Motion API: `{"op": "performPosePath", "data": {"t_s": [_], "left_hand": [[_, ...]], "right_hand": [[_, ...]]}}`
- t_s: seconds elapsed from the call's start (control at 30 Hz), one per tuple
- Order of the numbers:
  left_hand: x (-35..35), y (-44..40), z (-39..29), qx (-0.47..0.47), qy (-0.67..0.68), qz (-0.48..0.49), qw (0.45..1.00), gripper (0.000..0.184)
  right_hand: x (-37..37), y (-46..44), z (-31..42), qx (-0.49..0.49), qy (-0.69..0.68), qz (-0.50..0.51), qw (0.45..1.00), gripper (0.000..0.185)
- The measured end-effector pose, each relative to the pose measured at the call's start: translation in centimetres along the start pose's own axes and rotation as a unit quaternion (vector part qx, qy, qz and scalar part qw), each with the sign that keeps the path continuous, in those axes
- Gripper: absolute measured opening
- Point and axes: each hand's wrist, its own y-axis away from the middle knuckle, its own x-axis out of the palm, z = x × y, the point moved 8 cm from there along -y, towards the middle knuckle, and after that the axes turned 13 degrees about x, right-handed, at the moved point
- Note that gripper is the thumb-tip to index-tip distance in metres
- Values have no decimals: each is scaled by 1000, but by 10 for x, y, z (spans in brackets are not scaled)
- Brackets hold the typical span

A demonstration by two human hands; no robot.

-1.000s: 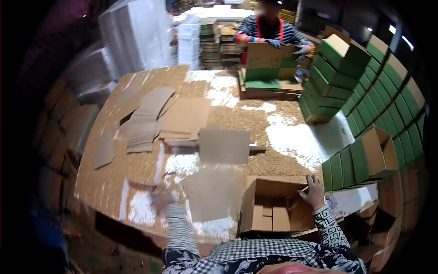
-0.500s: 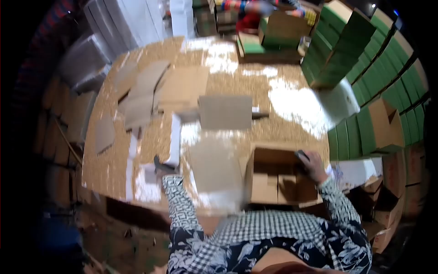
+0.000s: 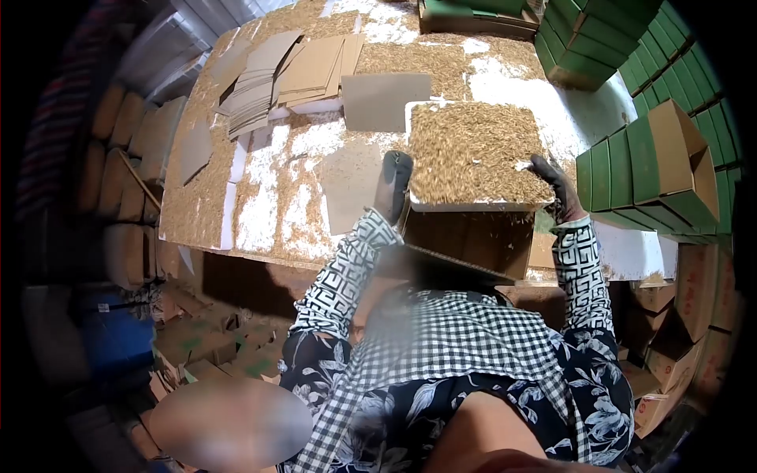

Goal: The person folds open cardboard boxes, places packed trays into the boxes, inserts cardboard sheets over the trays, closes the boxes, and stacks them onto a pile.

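A white tray [image 3: 481, 154] full of small brown pieces hangs level over an open cardboard box [image 3: 469, 240] at the table's near edge. My left hand [image 3: 394, 183] grips the tray's left side, and my right hand [image 3: 558, 189] holds its right side; both are in dark gloves that leave part of the hand bare. The tray hides much of the box's opening. Left of my left hand lies a grey cardboard sheet [image 3: 347, 185]; a second sheet [image 3: 386, 101] lies behind it.
Loose brown pieces cover much of the white-patched table [image 3: 292, 173]. Cardboard sheets [image 3: 264, 79] lie at the back left. Green boxes stand stacked at the right [image 3: 631, 169] and back right [image 3: 591, 39]. Below the table's left side are flattened cartons [image 3: 197, 339] and a blue object [image 3: 114, 335].
Both hands now hold the filled tray, which has come up over the box. My left hand has moved right from the table's left part. The view has tilted down.
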Motion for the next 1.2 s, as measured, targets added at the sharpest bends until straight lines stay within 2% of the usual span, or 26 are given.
{"op": "performPosePath", "data": {"t_s": [0.03, 0.07, 0.13, 0.23, 0.27, 0.3, 0.33, 0.37, 0.4, 0.43, 0.47, 0.5, 0.53, 0.6, 0.67, 0.73, 0.8, 0.87, 0.93, 1.0, 1.03, 1.07, 1.1, 1.13, 1.17, 1.2], "left_hand": [[1, 5, -6, 29, -55, 18, 998, 40], [1, 14, 2, 101, -59, 43, 992, 40], [4, 31, -1, 174, -321, 79, 928, 46], [2, 53, 37, 48, -98, -36, 993, 45], [9, 61, 37, 4, -17, -98, 995, 40], [23, 64, 40, -1, 100, -179, 979, 34], [35, 62, 24, 42, 63, -168, 983, 35], [27, 69, 42, 22, 99, -186, 977, 40], [17, 72, 72, 5, 138, -197, 971, 45], [-7, 82, 113, -78, 187, -304, 931, 50], [-28, 77, 113, -88, 112, -278, 950, 51], [-57, 70, 105, -69, -49, -227, 970, 51], [-83, 59, 100, -49, -214, -180, 959, 51], [-129, 46, 105, -67, -382, -151, 909, 51], [-152, 47, 117, -131, -438, -143, 878, 52], [-153, 58, 120, -169, -448, -135, 867, 52], [-151, 68, 118, -183, -444, -127, 868, 53], [-160, 78, 118, -188, -406, -122, 886, 53], [-197, 73, 143, -137, -275, -118, 944, 62], [-227, 70, 107, -53, -385, -161, 907, 62], [-225, 65, 73, 0, -518, -97, 850, 65], [-215, 62, 33, -16, -646, -71, 760, 69], [-236, 51, 42, -18, -434, -98, 895, 67], [-228, 43, 27, -37, -331, -144, 932, 59], [-237, 22, 32, -44, -432, -30, 900, 44], [-211, 14, 19, -38, -447, -7, 894, 32]], "right_hand": [[-10, 15, 9, -217, 150, -37, 964, 68], [-18, 26, 4, -223, 145, -63, 962, 67], [-36, 64, -8, -160, 86, -129, 975, 67], [-51, 132, -3, -125, 41, -197, 972, 68], [-42, 151, 14, -89, -56, -197, 975, 73], [-35, 153, 18, -75, -53, -170, 981, 75], [-29, 156, 20, -61, -51, -144, 986, 77], [-23, 159, 20, -46, -49, -122, 990, 80], [-17, 152, 23, -33, -55, -155, 986, 67], [6, 140, 30, -19, -58, -121, 991, 63], [12, 131, 32, -7, -64, -96, 993, 59], [11, 97, -24, 84, -144, -21, 986, 55], [15, 77, -48, 136, -96, -8, 986, 55], [18, 38, -60, -18, 61, -69, 996, 66], [27, 28, -49, -192, 216, -173, 942, 82], [25, 12, -75, -128, 269, -228, 927, 61], [37, 33, -66, -181, 302, -247, 903, 50], [48, 70, -40, -343, 284, -282, 850, 44], [24, 102, -36, -355, 191, -317, 859, 31], [-32, 114, -62, -257, 195, -405, 856, 19], [-79, 114, -95, -141, 135, -441, 876, 18], [-129, 117, -130, -38, 121, -515, 848, 21], [-175, 111, -169, -14, 163, -551, 818, 26], [-209, 103, -197, 120, 205, -529, 815, 35], [-233, 78, -225, 139, 347, -527, 763, 47], [-235, 73, -223, 173, 350, -498, 774, 57]]}}
